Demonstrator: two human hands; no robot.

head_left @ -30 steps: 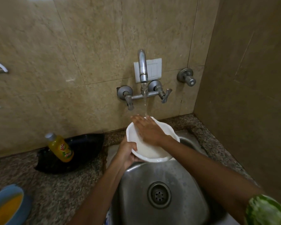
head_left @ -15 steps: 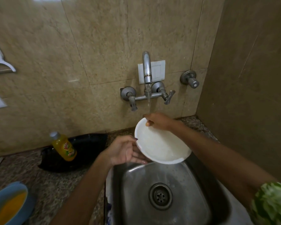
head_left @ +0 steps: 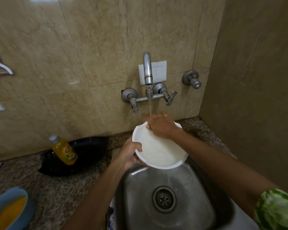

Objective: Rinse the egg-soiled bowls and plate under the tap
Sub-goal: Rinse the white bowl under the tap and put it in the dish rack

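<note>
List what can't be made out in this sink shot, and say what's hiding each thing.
All from the head view:
- Far rim of the white bowl: covered by the right hand.
- Right hand's fingertips: blurred under the tap stream.
- Left hand fingers under the bowl: hidden by the bowl.
- Blue bowl of yellow liquid: cut off by the bottom-left edge.
- Yellow bottle label: too small to read.
- Egg residue in the white bowl: cannot tell.

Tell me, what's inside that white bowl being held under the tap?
The white bowl holds pale, cloudy water. The right hand reaches in at the far rim, where the tap's stream lands. The bowl's bottom is hidden beneath the water and that hand.
</note>
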